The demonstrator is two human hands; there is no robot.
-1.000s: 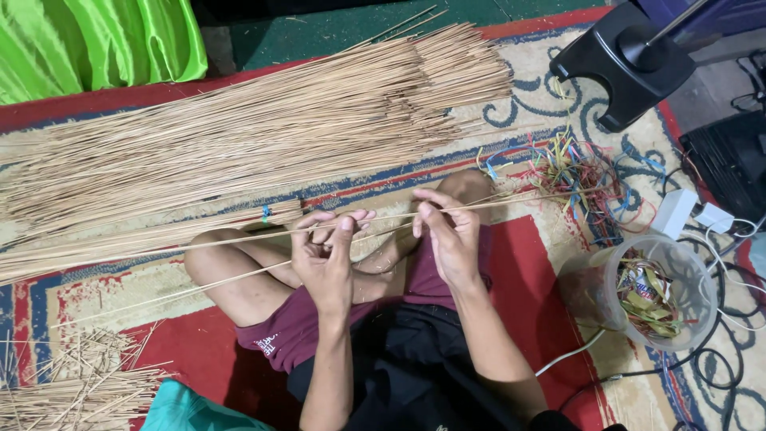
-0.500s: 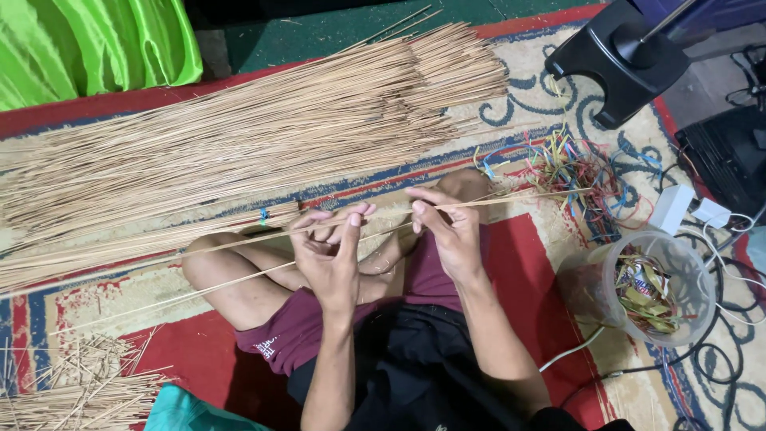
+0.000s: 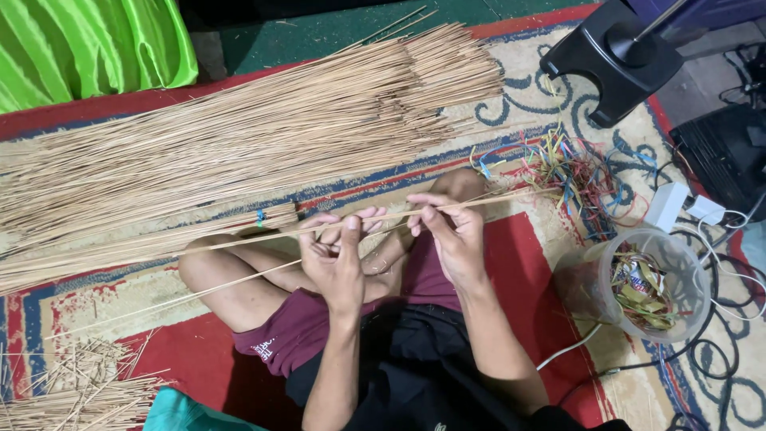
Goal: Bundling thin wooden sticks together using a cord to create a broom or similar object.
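Your hands work one thin stick over the red rug.
Left hand [image 3: 339, 251] and right hand [image 3: 447, 227] both pinch the stick [image 3: 263, 237]; stick pile [image 3: 239, 136] at eleven o'clock.

patterned rug [image 3: 527, 263] bearing stick pile [image 3: 239, 152]
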